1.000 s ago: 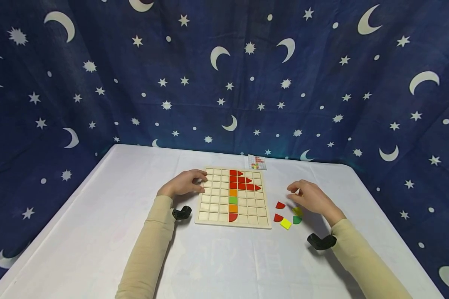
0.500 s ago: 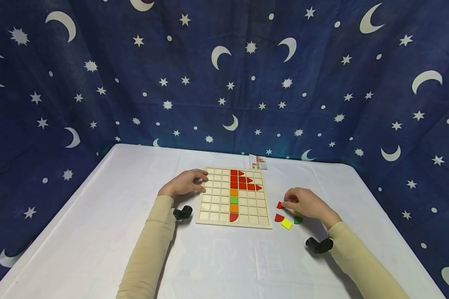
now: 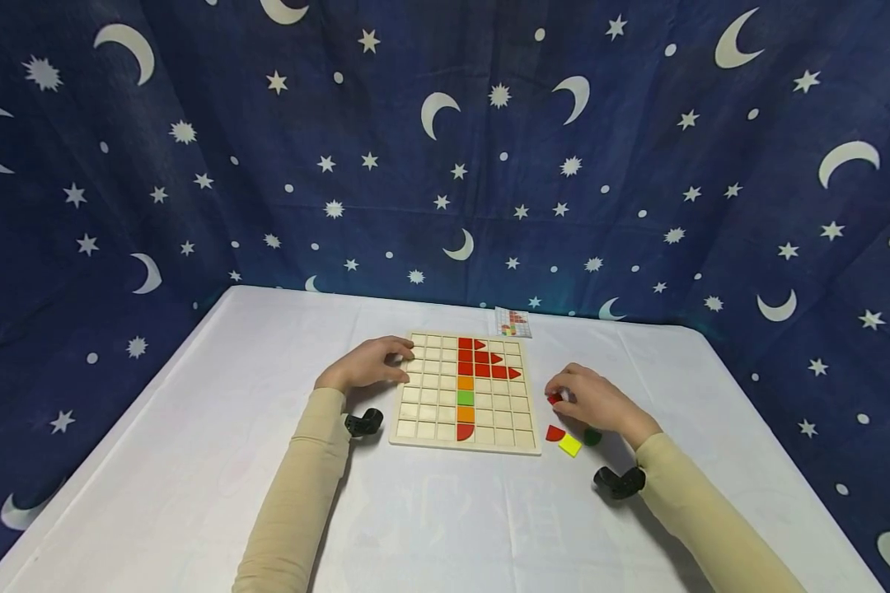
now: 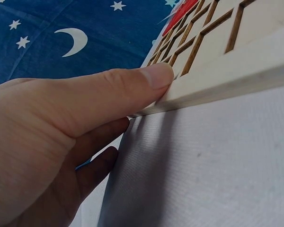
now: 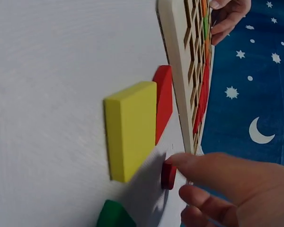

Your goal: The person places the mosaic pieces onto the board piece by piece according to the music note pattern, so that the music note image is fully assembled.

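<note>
My left hand [image 3: 367, 362] rests at the left edge of a wooden grid board [image 3: 425, 443], thumb tip on its rim in the left wrist view. One column of the board holds red, orange and green tiles, with rows of red tiles running to the right at the top. Right of the board, my right hand [image 3: 597, 399] pinches a red quarter-circle tile [image 5: 168, 175] between thumb and fingers. Near it lie another red quarter-circle tile [image 3: 555, 433], a yellow square tile [image 3: 569, 445] and a green tile [image 3: 592, 436], partly covered by the hand.
A small printed card [image 3: 513, 323] with a coloured grid pattern lies behind the board. White cloth covers the table [image 3: 430, 527]. A dark blue curtain [image 3: 386, 165] with moons and stars hangs behind. Each wrist wears a black camera mount.
My right hand has come down and left, taken hold of the upper red quarter-circle tile and shifted it slightly away from me. A second yellow tile is now hidden. The left hand stays put.
</note>
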Demonstrator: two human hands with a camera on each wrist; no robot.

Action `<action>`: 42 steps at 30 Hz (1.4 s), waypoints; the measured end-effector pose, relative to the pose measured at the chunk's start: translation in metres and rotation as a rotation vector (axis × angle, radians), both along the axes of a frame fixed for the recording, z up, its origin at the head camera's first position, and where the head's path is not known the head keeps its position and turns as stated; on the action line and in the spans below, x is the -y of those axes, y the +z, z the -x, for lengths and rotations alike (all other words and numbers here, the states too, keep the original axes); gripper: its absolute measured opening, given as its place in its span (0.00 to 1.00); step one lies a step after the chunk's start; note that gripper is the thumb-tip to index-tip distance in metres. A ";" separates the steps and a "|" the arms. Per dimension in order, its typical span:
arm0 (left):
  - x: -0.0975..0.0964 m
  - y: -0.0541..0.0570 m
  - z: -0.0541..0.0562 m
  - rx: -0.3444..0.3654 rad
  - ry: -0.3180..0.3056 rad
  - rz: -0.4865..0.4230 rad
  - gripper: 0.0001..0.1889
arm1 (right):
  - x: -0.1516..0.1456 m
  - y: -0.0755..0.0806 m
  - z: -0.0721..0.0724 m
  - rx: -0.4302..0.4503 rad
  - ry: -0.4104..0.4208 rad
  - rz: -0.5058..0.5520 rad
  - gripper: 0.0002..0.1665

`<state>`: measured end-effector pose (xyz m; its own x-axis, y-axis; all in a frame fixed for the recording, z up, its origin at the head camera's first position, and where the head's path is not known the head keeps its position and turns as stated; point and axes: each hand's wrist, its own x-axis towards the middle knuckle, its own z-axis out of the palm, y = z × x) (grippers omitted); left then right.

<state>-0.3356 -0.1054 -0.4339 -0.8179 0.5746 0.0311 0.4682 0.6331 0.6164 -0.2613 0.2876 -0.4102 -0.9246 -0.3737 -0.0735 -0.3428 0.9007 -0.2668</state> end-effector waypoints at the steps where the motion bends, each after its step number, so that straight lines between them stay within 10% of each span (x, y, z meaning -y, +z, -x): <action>1: 0.000 0.000 0.000 -0.001 0.000 0.001 0.22 | 0.000 0.000 0.000 -0.002 -0.009 0.000 0.15; 22: 0.000 0.001 -0.001 0.010 0.003 0.004 0.22 | 0.004 -0.008 0.007 0.046 -0.081 0.018 0.15; 42: 0.001 0.002 0.001 0.015 -0.011 0.002 0.22 | 0.103 0.009 0.006 -0.072 0.256 0.038 0.15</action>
<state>-0.3363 -0.1059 -0.4317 -0.8117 0.5838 0.0182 0.4663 0.6289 0.6221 -0.2673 0.1843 -0.4015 -0.8020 -0.5972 0.0075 -0.5773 0.7720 -0.2659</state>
